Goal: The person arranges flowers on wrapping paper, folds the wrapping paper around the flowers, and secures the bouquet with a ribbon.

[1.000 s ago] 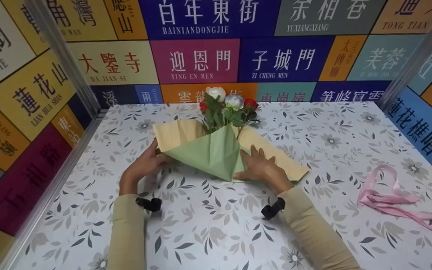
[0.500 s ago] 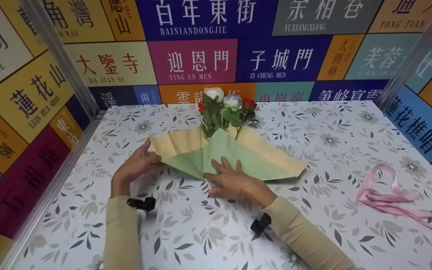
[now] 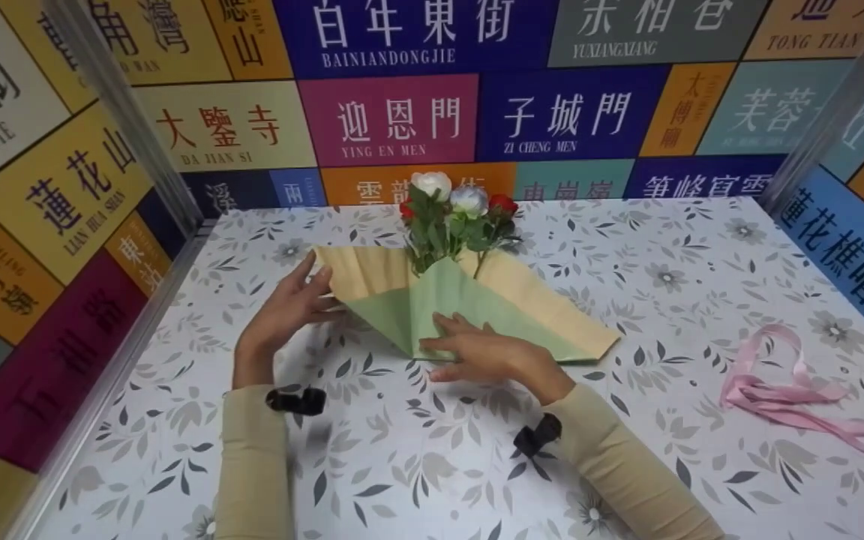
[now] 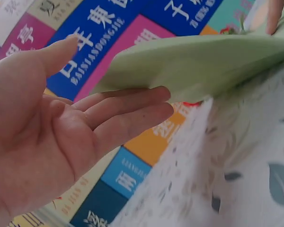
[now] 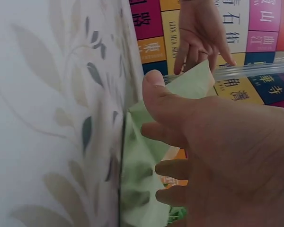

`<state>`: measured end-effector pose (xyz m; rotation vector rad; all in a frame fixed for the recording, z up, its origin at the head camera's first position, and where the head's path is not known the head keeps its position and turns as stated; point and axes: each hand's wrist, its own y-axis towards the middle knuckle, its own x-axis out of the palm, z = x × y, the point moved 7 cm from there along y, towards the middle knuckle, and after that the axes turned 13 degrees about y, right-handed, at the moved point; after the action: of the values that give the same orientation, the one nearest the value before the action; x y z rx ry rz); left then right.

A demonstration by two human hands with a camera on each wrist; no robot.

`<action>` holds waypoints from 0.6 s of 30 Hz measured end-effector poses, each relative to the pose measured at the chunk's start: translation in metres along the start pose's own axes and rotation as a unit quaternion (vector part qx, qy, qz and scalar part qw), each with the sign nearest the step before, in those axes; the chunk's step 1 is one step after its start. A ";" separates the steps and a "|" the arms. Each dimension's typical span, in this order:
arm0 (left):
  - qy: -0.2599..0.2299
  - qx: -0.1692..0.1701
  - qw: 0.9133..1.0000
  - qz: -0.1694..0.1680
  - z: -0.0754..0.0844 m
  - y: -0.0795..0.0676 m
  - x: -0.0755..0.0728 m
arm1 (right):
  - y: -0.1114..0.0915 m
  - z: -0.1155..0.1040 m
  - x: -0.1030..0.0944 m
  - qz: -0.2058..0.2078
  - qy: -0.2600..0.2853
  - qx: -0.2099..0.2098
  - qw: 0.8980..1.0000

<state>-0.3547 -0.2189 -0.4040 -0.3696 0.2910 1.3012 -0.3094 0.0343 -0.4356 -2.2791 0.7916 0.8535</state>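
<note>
A bunch of white, pale lilac and red flowers [image 3: 469, 201] lies on the table with wrapping paper [image 3: 372, 311], green outside and cream inside, folded up over its stems. At the paper's raised left flap is my left hand [image 3: 289, 304]. Its fingers are extended under the green side in the left wrist view, thumb apart from the sheet. My right hand [image 3: 488, 352] lies over the lower middle of the green fold, fingers spread and loosely bent, its fingertips against the paper. The lower stems are hidden inside the wrapping.
A loose pink ribbon [image 3: 777, 397] lies at the right of the table [image 3: 417, 480], which has a leaf-patterned cover. Sign-printed panels [image 3: 387, 120] stand behind and at both sides. Each wrist carries a small black camera [image 3: 537, 435].
The right hand has moved left from the right flap to the middle fold. The green overlap has become flatter, its lower point shifted left. Lately the left hand's fingers have loosened at the left flap.
</note>
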 end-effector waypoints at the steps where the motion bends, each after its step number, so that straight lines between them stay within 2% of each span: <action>1: -0.010 0.002 1.000 0.003 0.003 0.000 0.001 | -0.002 -0.001 -0.006 0.006 0.005 -0.003 1.000; 5: -0.051 0.023 0.998 0.011 0.017 0.004 0.011 | -0.016 -0.005 -0.035 0.059 0.021 -0.009 0.998; 9: -0.084 0.043 0.996 0.007 0.025 0.013 0.030 | -0.030 -0.006 -0.062 0.132 0.016 -0.012 0.991; 11: -0.090 0.038 0.995 0.006 0.025 0.017 0.041 | -0.036 -0.005 -0.073 0.163 0.016 -0.009 0.986; 15: -0.056 0.025 0.998 -0.009 0.023 0.023 0.065 | -0.045 -0.003 -0.087 0.214 0.012 -0.002 0.977; 18: -0.002 0.018 1.000 -0.018 0.022 0.026 0.080 | -0.050 -0.002 -0.093 0.242 0.012 0.003 0.970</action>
<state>-0.3607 -0.1337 -0.4191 -0.3415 0.3026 1.2597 -0.3320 0.0953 -0.3527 -2.1214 1.3923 1.0287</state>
